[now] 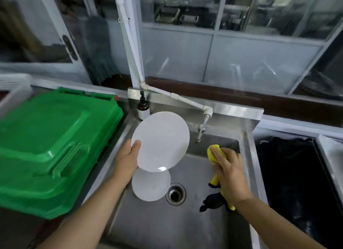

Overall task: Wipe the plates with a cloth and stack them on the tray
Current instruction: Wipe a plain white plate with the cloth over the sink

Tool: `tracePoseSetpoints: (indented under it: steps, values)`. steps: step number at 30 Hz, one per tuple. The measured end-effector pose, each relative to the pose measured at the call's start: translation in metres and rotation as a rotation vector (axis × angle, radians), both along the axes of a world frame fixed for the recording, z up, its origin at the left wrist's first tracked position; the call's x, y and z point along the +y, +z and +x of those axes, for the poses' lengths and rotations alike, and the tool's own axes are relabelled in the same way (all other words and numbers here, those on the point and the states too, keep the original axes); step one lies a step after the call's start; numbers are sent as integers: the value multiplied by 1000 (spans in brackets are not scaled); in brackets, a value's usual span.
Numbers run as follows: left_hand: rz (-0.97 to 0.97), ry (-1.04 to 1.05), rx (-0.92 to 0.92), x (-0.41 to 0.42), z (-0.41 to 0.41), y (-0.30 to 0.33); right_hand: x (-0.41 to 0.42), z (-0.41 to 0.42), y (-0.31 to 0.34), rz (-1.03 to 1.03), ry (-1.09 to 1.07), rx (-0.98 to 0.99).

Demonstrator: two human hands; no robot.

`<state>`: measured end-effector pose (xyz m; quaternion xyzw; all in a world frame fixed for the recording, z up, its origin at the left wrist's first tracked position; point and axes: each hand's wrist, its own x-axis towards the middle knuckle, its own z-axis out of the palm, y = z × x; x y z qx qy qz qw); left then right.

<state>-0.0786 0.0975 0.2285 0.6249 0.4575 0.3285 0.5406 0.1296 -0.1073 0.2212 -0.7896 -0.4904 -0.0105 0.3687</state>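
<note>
Here, from the head view, the left hand point(130, 156) grips the plate point(160, 141) by its left rim above the sink point(194, 221); the right hand point(229, 171), clutching the yellow cloth point(213, 153), sits to the plate's right.

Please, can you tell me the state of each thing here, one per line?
held plate: lifted over the sink, tilted
left hand: grip on held plate's edge
second plate: lying in the sink
cloth: bunched
right hand: grip on cloth
tap: no water visible
green crate: upside down
</note>
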Motion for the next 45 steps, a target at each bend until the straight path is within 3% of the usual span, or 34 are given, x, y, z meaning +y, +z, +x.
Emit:
tracePoseSetpoints:
  steps: [8, 17, 26, 33, 39, 45]
  values:
    - [486, 13, 102, -40, -3, 110, -15, 7, 66, 183, 102, -69]
    - [652, -8, 33, -59, -4, 194, -2, -11, 145, 424, 118, -226]
    - [670, -97, -116, -55, -17, 221, 38, -44, 208, 609, 43, -442]
    - [597, -119, -150, -42, -21, 212, 62, -54, 195, 541, -88, -620]
    - [523, -103, -210, -34, -15, 211, 82, -63, 204, 487, -35, -700]
    - [402, -59, -332, -26, -1, 215, 104, -96, 204, 498, 151, -789]
